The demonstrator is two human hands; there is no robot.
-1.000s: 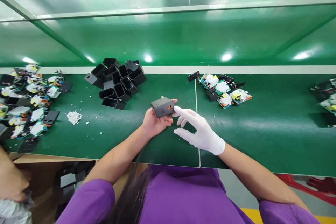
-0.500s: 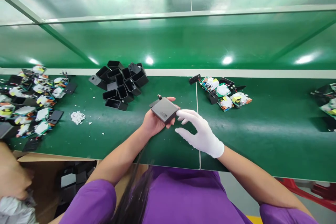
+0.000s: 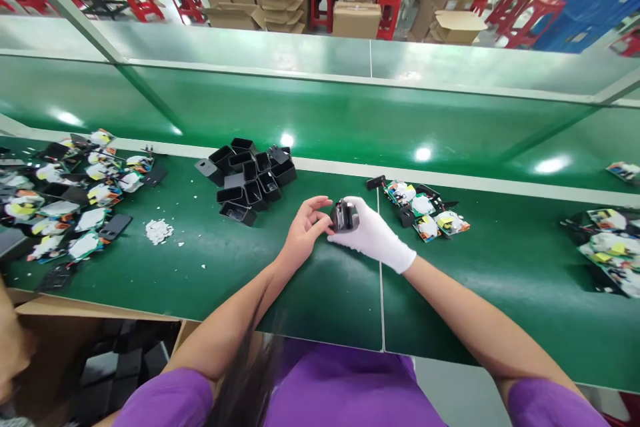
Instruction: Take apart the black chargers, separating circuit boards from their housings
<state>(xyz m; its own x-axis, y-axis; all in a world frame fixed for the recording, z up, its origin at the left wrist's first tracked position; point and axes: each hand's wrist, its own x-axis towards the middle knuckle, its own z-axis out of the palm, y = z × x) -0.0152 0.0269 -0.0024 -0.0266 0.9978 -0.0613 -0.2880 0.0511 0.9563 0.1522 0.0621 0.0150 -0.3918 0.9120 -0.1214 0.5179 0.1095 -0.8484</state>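
A small black plastic case (image 3: 343,216) is held above the green bench, turned so that a glossy, dark side shows. My right hand (image 3: 373,233), in a white glove, grips it from the right with fingers over the top and thumb below. My bare left hand (image 3: 305,227) has bent fingers at the case's left end, and its fingertips seem to close on that edge. What lies inside the case is too dark to make out. Beyond my left hand stands a cluster of open black case shells (image 3: 250,177).
Circuit boards with white and yellow parts (image 3: 423,207) lie right of centre. More boards (image 3: 613,243) sit far right, and a large heap (image 3: 93,193) at left. White scraps (image 3: 159,231) lie near that heap. A cardboard box (image 3: 50,347) holds dark cases below; another person's arm (image 3: 10,340) shows there.
The case has passed from lying flat on my left palm to my right hand's grip and is turned on edge. My left fingers now meet its left end. The head view has tilted up.
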